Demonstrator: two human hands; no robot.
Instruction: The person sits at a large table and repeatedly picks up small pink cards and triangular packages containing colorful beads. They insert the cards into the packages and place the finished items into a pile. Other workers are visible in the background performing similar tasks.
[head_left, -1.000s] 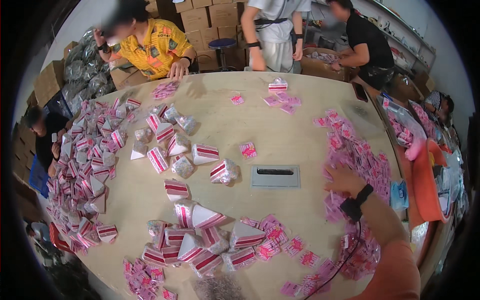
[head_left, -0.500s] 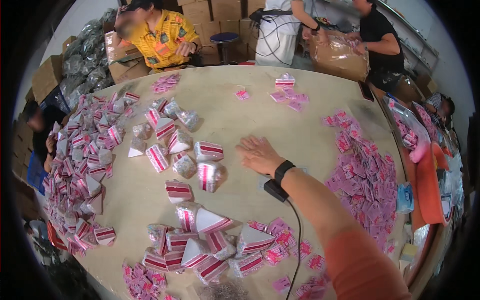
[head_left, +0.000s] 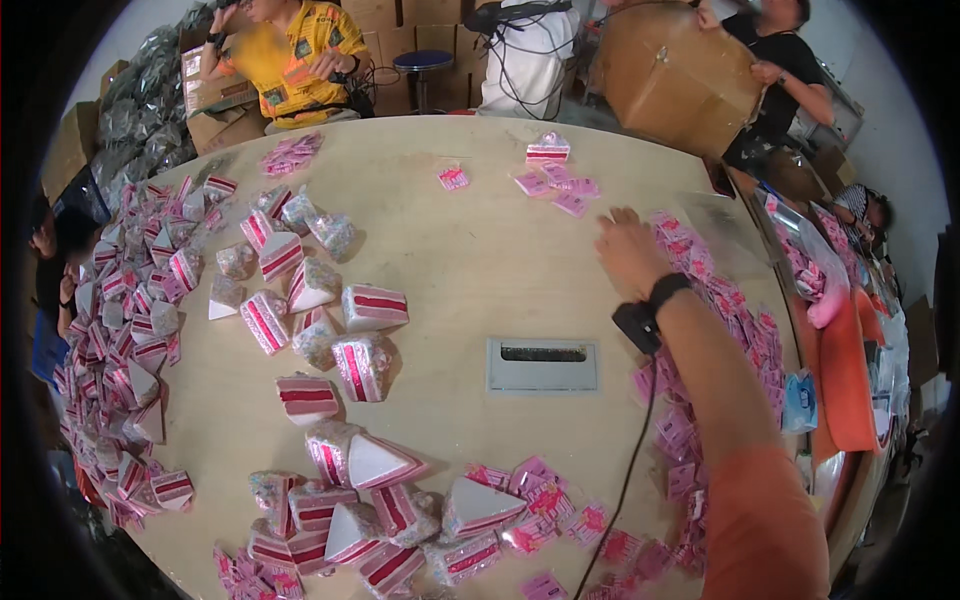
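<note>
My right hand (head_left: 625,252) reaches palm down over the round wooden table (head_left: 470,250), fingers stretched out at the near edge of a long heap of small pink packets (head_left: 720,310) along the table's right side. Nothing shows in its grasp. A black band with a small device (head_left: 645,312) sits on the wrist, and a thin cable (head_left: 618,500) runs back along the orange sleeve. A few loose pink packets (head_left: 560,188) lie just beyond the fingertips. My left hand is out of the picture.
Wrapped pink-and-white cake-slice wedges (head_left: 372,306) crowd the table's left and near side. A metal cable slot (head_left: 543,365) is set in the middle. One person in a yellow shirt (head_left: 300,50) sits across; another holds a big cardboard box (head_left: 670,75). Orange cloth (head_left: 850,380) lies at right.
My right hand has left the table's middle and swung away to the far right, onto the edge of the pink packet heap. The person at the back has lifted the cardboard box.
</note>
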